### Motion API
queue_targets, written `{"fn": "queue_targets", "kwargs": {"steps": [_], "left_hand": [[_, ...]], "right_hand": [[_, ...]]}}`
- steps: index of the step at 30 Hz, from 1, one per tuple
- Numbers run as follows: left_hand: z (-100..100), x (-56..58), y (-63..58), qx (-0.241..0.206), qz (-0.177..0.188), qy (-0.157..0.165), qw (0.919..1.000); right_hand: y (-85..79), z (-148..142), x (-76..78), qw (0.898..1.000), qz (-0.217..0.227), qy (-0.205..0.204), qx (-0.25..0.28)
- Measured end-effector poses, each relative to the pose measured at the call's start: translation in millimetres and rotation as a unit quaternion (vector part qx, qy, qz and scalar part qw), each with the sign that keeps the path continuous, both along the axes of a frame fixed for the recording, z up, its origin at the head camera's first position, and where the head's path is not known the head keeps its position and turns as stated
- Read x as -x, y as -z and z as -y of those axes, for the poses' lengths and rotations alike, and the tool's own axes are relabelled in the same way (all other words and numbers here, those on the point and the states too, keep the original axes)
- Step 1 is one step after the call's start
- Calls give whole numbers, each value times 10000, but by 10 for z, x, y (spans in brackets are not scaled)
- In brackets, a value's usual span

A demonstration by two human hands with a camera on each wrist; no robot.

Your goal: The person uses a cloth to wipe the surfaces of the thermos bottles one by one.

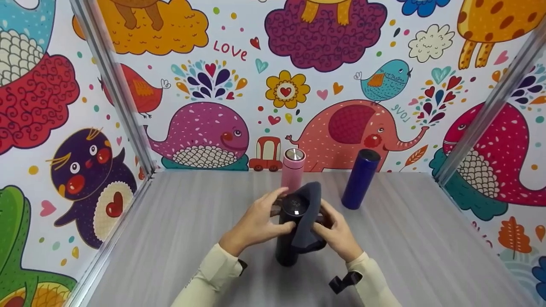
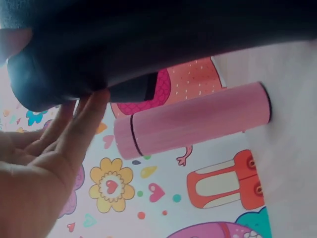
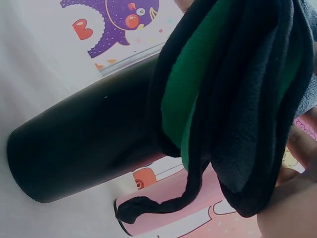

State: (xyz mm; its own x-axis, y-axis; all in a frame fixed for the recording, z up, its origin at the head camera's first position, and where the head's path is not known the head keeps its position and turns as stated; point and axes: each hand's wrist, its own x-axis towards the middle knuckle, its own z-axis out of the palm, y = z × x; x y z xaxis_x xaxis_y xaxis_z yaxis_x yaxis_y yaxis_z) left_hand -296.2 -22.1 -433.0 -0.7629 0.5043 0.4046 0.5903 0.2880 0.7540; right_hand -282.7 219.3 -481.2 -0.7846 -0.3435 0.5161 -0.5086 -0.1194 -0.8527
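Note:
A black thermos bottle [image 1: 286, 249] stands upright on the table, its shiny lid [image 1: 295, 205] facing up. My left hand [image 1: 258, 221] grips it near the top, thumb in front and fingers round the far side. Against the bottle's right side is a folded dark grey cloth [image 1: 309, 221]. The right wrist view shows its black edging, green inner face [image 3: 185, 94] and a dangling black strap [image 3: 158, 204]. My right hand [image 1: 339, 232] pinches this cloth from the right; some of its fingers are hidden behind the folds.
Behind the black bottle stands a pink thermos bottle [image 1: 292, 172] with a silvery lid top. A blue thermos bottle [image 1: 360, 181] is farther right on the grey table [image 1: 192, 213]. Walls with cartoon animals [image 1: 200, 132] enclose the back and sides.

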Motion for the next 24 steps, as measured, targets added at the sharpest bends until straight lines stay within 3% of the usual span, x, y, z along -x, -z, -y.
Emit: {"fn": "queue_targets", "kwargs": {"steps": [4, 12, 19, 24], "left_hand": [[-16, -6, 33, -70, -60, 67, 9999], [-124, 29, 78, -182, -359, -211, 9990], [-84, 30, 81, 30, -160, -416, 9990], [-52, 53, 54, -12, 101, -223, 9997]], "right_hand": [[52, -13, 18, 9998, -3, 6, -216], [265, -62, -7, 9993, 69, -114, -342], [521, -90, -38, 9977, 339, -80, -587], [675, -98, -54, 9947, 745, 87, -709]]}}
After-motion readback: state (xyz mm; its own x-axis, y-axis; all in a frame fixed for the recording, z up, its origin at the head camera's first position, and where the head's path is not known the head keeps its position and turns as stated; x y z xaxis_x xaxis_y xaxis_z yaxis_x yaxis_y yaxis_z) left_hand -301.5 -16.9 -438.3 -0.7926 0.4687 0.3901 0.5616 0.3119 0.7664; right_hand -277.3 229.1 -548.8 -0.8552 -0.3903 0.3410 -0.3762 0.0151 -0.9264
